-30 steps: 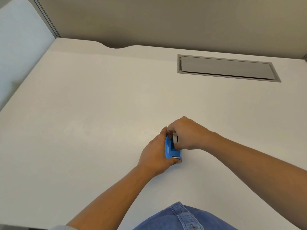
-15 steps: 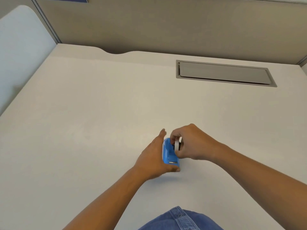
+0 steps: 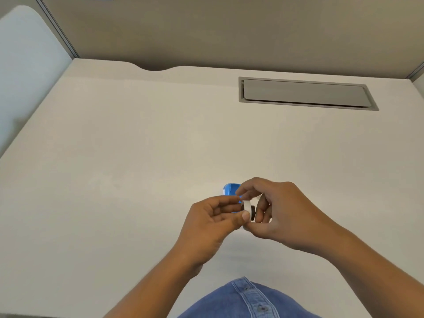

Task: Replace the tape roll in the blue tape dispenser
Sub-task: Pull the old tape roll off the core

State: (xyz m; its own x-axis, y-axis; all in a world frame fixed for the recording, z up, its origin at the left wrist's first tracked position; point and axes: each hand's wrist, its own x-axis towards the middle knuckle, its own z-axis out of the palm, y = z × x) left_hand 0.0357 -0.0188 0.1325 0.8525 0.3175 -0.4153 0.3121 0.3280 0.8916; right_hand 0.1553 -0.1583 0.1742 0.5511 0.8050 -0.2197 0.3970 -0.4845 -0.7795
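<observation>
Right hand point(image 3: 284, 216) and left hand point(image 3: 213, 223) both pinch the tape roll point(image 3: 249, 208), out of the blue dispenser point(image 3: 230, 190) on the desk point(image 3: 137, 157).

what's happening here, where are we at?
A person at a pale desk is swapping the tape in a small blue tape dispenser. Both hands are raised just above the desk, working a white tape roll with a dark core. The right hand grips the roll; the left hand pinches it from the other side. The dispenser sits behind the fingers, mostly hidden, so whether the left hand also touches it is unclear. The roll is not seated in the dispenser yet.
</observation>
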